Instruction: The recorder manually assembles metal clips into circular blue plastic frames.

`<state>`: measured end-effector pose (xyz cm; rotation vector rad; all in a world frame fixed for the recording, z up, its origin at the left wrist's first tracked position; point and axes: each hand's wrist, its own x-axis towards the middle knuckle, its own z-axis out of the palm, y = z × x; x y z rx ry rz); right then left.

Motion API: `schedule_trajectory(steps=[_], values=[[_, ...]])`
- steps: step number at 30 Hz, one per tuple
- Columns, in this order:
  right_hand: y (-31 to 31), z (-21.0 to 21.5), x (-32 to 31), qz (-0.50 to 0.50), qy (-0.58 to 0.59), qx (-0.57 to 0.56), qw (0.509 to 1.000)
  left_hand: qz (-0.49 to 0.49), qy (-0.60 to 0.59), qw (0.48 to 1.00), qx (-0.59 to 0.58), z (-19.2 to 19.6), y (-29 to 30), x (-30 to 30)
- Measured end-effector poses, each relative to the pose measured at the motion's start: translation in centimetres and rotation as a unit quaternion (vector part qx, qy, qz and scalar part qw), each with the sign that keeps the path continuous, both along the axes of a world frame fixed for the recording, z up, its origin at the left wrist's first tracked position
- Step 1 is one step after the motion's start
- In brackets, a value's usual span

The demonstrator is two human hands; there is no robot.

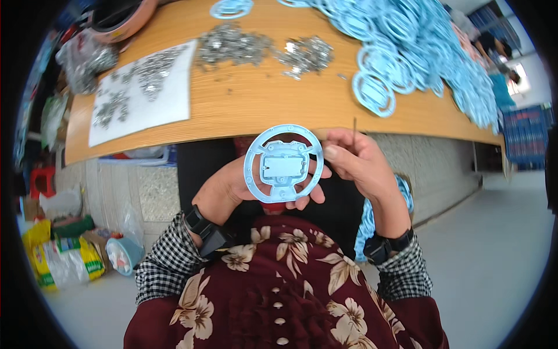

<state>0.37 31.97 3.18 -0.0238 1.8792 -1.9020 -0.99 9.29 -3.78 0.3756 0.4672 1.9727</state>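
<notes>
The left grip (237, 179) is cradling a blue toy steering wheel (283, 167), metal bits (303, 166) apparently sitting inside already; beside it, the right grip (359, 160) is pinching a thin rod (354, 129); loose wheels (407, 41) are waiting beyond.

Both hands are raised close in front of the body, the left cupped in a supporting hold, the right drawn into a pinch.
The left forearm (212, 200) is slanted upward and inward; the left hand (238, 176) is turned palm up, its fingers (315, 195) extended toward the right side and slightly parted, while its central palm is mostly hidden. The right forearm (392, 212) is held more steeply, with the right hand (359, 161) angled inward and its thumb (333, 153) set against bent fingers. The hands are held near each other, apart.
</notes>
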Motion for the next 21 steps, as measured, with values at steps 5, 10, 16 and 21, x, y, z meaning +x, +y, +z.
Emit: schedule_trajectory(steps=[5,10,16,21], values=[[6.1,0.1,2.8,-0.065,-0.020,0.028,0.997,-0.043,0.084,0.969,-0.230,0.6,4.3,0.4],[18.1,-2.6,8.2,-0.243,-0.042,0.205,0.947,-0.050,0.050,0.954,-0.293,0.6,4.5,1.0],[31.6,-13.8,19.8,-0.364,-0.198,0.247,0.876,-0.046,0.086,0.931,-0.352,0.4,5.2,1.2],[34.3,-21.1,23.7,-0.503,-0.249,0.237,0.793,-0.044,0.078,0.926,-0.366,-0.3,5.0,0.5]])
